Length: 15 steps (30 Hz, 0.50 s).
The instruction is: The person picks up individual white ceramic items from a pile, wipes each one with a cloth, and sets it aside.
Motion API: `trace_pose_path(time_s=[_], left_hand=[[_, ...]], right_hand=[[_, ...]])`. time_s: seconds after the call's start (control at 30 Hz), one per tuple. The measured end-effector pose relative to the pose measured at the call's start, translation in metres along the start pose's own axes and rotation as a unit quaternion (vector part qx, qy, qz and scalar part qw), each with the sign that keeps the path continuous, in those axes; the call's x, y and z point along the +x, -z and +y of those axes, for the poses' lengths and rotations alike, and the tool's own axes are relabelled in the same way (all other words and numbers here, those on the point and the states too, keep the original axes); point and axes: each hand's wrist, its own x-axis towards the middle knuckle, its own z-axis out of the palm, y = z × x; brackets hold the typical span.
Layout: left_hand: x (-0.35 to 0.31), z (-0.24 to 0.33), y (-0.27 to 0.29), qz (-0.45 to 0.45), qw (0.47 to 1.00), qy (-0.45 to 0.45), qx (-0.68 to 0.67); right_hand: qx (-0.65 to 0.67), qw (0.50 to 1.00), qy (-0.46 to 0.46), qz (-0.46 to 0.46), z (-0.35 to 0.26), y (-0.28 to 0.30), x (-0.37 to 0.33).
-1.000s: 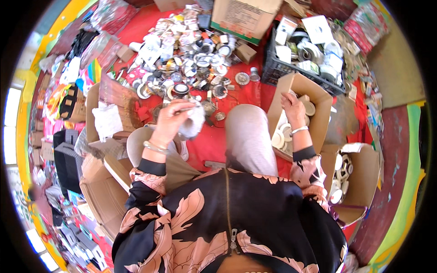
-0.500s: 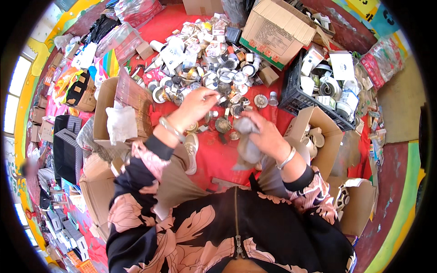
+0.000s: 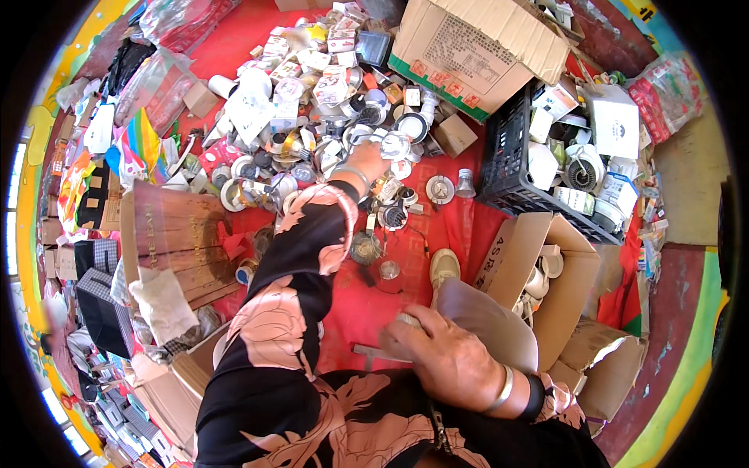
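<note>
My left hand reaches far into a heap of small round light fittings, white, silver and black, mixed with little boxes. Its fingertips touch pieces near a white round fitting; whether they grip one is hidden. Close to my body, my right hand is curled, its fingers closed around something pale and rounded, mostly covered and blurred. Between the hands, on the red sheet, lie a clear round piece and a wiry round part. A round white disc rests to the right.
At the right stands a black crate full of fittings and boxes. An open carton holds white parts beside my knee. A large carton stands behind. Another open carton is at the left.
My left hand has stretched forward into the heap. My right hand has drawn back toward my body; the grey cloth it held no longer shows clearly. My body has leaned forward.
</note>
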Motion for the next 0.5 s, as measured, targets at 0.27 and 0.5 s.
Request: trace_pose_path(time_s=[0.27,0.5], left_hand=[[0.067,0.004,-0.043,0.015,0.996,-0.030,0.088],[0.083,-0.012,-0.057,0.037,0.990,-0.050,0.127]], right_hand=[[0.035,0.997,-0.047,-0.058,0.028,0.017,0.021],[0.033,0.995,-0.062,-0.073,0.038,0.027,0.033]])
